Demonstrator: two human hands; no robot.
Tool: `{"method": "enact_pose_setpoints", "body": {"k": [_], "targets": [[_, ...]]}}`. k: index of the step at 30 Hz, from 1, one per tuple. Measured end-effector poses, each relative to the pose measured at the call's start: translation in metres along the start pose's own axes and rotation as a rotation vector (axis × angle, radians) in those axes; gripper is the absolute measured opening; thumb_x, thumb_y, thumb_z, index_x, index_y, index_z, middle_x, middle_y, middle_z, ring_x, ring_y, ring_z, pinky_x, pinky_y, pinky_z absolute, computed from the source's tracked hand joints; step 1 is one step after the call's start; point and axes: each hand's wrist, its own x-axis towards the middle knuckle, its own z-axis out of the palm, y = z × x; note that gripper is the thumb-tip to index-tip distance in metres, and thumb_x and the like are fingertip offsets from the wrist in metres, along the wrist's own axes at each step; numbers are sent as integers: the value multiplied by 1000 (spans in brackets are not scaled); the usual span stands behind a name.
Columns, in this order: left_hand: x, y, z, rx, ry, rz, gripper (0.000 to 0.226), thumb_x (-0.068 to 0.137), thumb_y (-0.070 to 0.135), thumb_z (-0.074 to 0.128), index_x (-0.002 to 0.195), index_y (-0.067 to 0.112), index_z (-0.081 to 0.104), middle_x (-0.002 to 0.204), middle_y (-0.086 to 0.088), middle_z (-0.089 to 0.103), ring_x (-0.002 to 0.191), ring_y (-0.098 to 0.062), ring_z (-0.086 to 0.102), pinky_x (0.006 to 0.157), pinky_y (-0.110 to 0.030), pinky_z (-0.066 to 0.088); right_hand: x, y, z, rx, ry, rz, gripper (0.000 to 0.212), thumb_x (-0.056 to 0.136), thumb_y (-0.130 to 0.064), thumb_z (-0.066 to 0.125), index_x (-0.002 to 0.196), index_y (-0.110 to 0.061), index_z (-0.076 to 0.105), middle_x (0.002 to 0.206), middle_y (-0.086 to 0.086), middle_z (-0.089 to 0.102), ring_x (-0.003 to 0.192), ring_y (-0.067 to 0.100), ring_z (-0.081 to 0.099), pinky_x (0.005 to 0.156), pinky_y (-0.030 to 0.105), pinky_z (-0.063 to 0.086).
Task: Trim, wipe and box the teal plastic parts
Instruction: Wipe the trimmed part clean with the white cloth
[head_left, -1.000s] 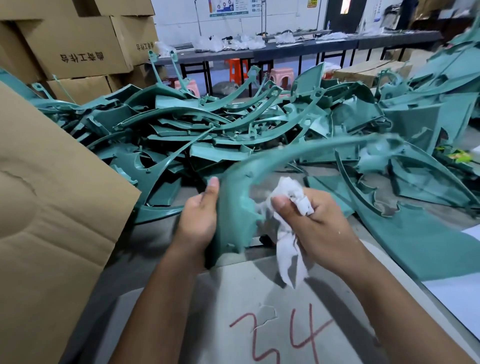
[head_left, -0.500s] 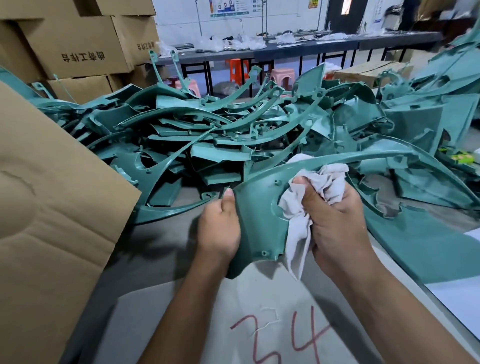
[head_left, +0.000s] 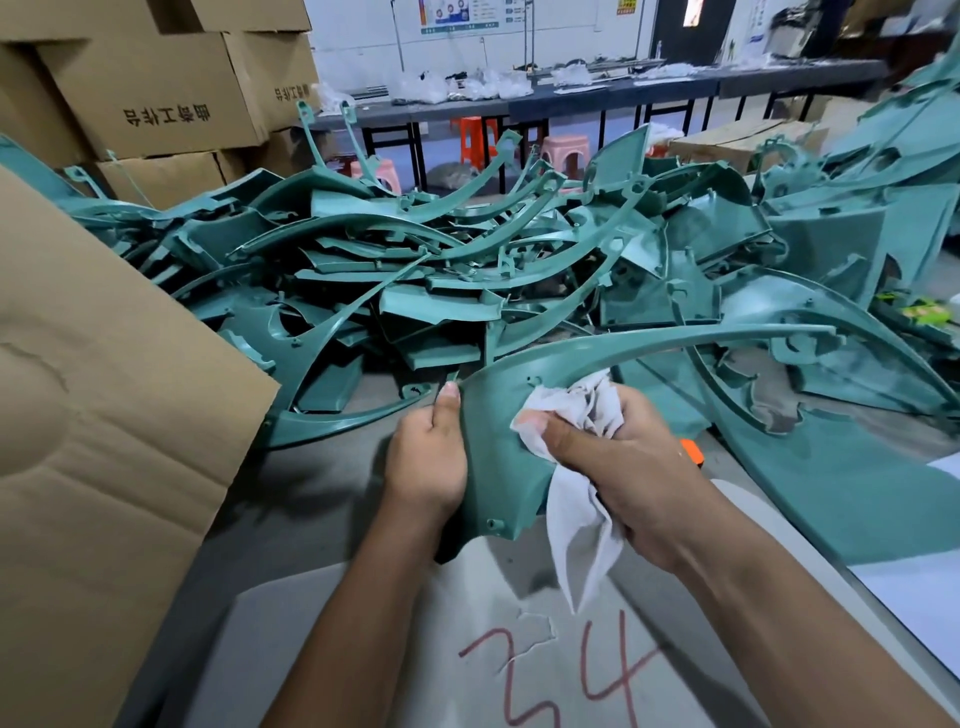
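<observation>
Wipe step. Left hand (head_left: 427, 457) pinches the teal part (head_left: 498, 441) by its edge, held above the tabletop (head_left: 311, 493); right hand (head_left: 618, 462) clenches a white rag (head_left: 582, 415) against it. Risk: long thin arm w/ free tip may snag the pile (head_left: 441, 270), twisting the part from the left grip.

Brown cardboard boxes (head_left: 156, 93) are stacked at rear left. A long dark bench (head_left: 571, 98) is set along the white wall (head_left: 363, 36); orange and pink stools (head_left: 563, 150) are tucked beneath.
</observation>
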Motion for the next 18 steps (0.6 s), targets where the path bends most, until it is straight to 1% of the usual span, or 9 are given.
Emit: {"method": "enact_pose_setpoints", "body": {"k": [3,5,7,9,11,14,16,17,18], "targets": [[-1,1,2,16,-24,22,56,109,37,40,107,-12,66,103,-32,69,89,-35,63,89,-47,53,-2,-3,-2,-34,-53,-70,14,80,-19,80,73,-30,78,73,-8,72,70,4,66,69,13,52],[-2,2,2,10,-21,40,55,109,37,40,106,-12,66,98,-30,69,85,-30,60,88,-46,53,-1,0,-1,-21,18,-112,13,78,-17,82,72,-27,76,73,-3,72,70,8,66,69,17,53],[-2,3,2,8,-41,41,56,109,37,39,107,-12,66,103,-31,69,88,-35,63,90,-48,53,0,1,-4,36,113,-136,13,77,-18,83,71,-24,73,74,3,70,71,15,66,72,24,54],[-2,3,4,5,-71,39,55,110,36,38,109,-12,65,107,-32,69,99,-43,67,92,-49,53,1,1,-8,-4,141,-188,25,80,-20,84,66,-19,63,69,6,61,68,19,56,68,30,48],[-3,5,8,-1,-95,42,55,110,36,38,109,-12,66,107,-31,69,102,-45,66,94,-51,54,2,0,-13,-26,147,-249,30,83,-18,82,64,-20,59,65,2,55,62,18,49,62,28,44],[-4,4,10,-2,-80,42,55,109,38,39,107,-10,66,104,-30,70,100,-44,67,92,-52,55,1,-4,-15,13,216,-279,20,81,-20,85,70,-19,68,67,1,64,62,17,60,62,29,53],[-2,1,7,-2,-82,14,56,109,37,38,108,-11,66,105,-31,69,102,-45,66,93,-51,54,1,-9,-18,138,305,-258,8,78,-17,81,80,-15,73,73,4,72,65,19,70,64,37,62],[-1,-1,5,-7,-84,-7,56,109,37,38,108,-13,65,106,-33,68,103,-46,66,94,-52,54,2,-12,-22,193,365,-254,9,77,-16,79,83,-12,73,74,4,73,66,19,71,64,39,62],[0,-3,5,-18,-86,-26,57,109,37,38,108,-14,64,107,-34,68,103,-47,65,94,-53,54,4,-14,-28,222,424,-256,10,77,-18,78,82,-12,71,73,5,70,65,18,69,63,35,60]]}}
